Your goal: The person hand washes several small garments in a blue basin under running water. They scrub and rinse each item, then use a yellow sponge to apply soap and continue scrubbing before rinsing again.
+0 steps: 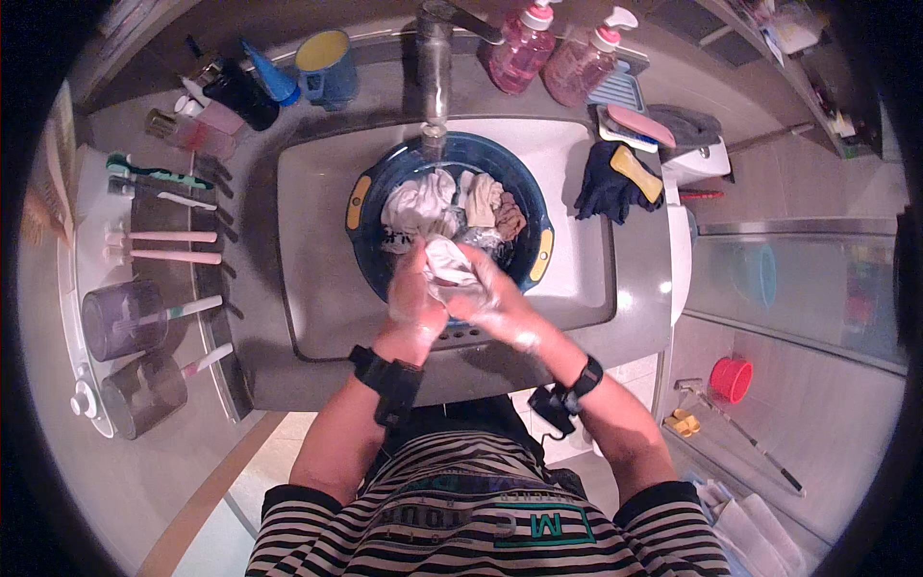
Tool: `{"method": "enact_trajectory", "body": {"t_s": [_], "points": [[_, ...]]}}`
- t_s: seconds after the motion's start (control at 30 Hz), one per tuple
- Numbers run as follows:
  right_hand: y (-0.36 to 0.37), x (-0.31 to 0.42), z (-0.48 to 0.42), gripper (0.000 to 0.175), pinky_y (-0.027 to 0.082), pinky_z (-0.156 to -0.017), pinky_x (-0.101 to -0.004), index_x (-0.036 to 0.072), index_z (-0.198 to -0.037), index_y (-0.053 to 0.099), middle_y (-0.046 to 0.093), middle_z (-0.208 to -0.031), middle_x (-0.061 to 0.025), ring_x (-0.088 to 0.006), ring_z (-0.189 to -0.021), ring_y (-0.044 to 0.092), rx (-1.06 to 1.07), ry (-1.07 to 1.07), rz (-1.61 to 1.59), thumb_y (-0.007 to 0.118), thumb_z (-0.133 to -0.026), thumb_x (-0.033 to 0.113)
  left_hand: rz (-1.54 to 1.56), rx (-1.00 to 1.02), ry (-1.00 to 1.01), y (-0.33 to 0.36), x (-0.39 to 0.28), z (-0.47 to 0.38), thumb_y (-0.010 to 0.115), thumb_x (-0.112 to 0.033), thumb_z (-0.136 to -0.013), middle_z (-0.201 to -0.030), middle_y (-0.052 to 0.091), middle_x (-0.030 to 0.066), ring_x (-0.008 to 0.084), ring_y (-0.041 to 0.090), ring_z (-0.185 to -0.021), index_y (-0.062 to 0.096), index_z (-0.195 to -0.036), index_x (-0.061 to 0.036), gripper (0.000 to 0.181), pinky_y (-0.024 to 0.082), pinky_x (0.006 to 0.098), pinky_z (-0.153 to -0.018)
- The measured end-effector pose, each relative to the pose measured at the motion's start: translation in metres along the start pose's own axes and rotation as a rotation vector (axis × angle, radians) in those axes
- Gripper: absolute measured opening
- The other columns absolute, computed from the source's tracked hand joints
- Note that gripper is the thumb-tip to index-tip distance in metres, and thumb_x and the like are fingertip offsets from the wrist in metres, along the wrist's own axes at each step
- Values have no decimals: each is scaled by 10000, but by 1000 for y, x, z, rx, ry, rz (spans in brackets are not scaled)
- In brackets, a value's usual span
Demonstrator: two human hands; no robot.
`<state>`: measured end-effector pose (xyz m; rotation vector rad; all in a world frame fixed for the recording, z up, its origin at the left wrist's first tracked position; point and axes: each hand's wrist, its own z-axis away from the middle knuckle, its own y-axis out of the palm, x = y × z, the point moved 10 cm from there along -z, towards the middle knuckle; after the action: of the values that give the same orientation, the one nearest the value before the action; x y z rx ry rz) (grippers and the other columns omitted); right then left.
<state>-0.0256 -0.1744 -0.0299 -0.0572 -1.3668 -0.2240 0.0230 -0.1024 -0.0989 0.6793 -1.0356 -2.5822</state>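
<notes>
A wet white cloth (451,263) is bunched between my two hands over the near side of a dark blue basin (375,162). My left hand (414,296) grips it from the left, and my right hand (501,299) grips it from the right. Both hands look wet, with what seems to be suds on them. Inside the basin lie a crumpled white cloth (418,202), a beige cloth (483,198) and a brown cloth (510,215), in water. The basin has yellow handle grips and rests in a white sink (317,216), under a metal faucet (435,72).
Two pink pump bottles (520,50) stand behind the sink, right of the faucet. On the right counter, a yellow soap bar (637,173) lies on a dark cloth (606,191), near a pink-backed brush (638,126). A blue mug (328,72) stands back left. Toothbrushes (173,236) hang at left.
</notes>
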Motion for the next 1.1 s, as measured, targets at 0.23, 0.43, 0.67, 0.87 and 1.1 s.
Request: {"method": "enact_trajectory", "body": {"t_s": [0.23, 0.43, 0.67, 0.87, 1.1], "points": [[-12, -14, 9, 293, 476, -775, -291, -8, -1097, 560, 604, -992, -77, -181, -880, 598, -197, 73, -151, 660, -848, 110, 75, -62, 9, -25, 32, -4, 384, -412, -984, -941, 626, 67, 197, 606, -833, 573, -975, -74, 387, 497, 341, -716], [24, 51, -5, 228, 495, -639, -411, 75, -815, 638, 634, -787, -157, -334, -741, 628, -174, -181, 763, 636, -827, 303, 435, 660, -250, 24, 39, 5, 477, -516, -909, -1008, 613, 88, 239, 590, -965, 544, -1134, -58, 516, 468, 387, -890], [12, 10, -54, 188, 488, -627, -449, 93, -967, 654, 634, -802, -195, -392, -742, 615, -205, -104, 935, 556, -846, 197, -27, 179, 23, -21, 31, -4, 430, -305, -943, -1184, 579, 86, 224, 571, -1070, 495, -1248, -77, 386, 467, 355, -893], [5, -13, -82, 243, 501, -662, -487, 44, -1014, 598, 634, -749, -222, -389, -752, 635, -219, -16, 1016, 555, -781, 97, -127, 157, -14, -25, 3, -2, 498, -264, -934, -1143, 574, 72, 188, 557, -1029, 495, -1229, -76, 350, 453, 334, -840], [49, -56, -133, 286, 525, -672, -428, 71, -1055, 592, 661, -839, -179, -337, -787, 660, 46, -166, 1304, 490, -788, 51, -293, -291, 45, -69, -35, 23, 552, -238, -903, -1244, 510, 95, 231, 481, -1146, 475, -1229, -94, 365, 394, 404, -936]]}}
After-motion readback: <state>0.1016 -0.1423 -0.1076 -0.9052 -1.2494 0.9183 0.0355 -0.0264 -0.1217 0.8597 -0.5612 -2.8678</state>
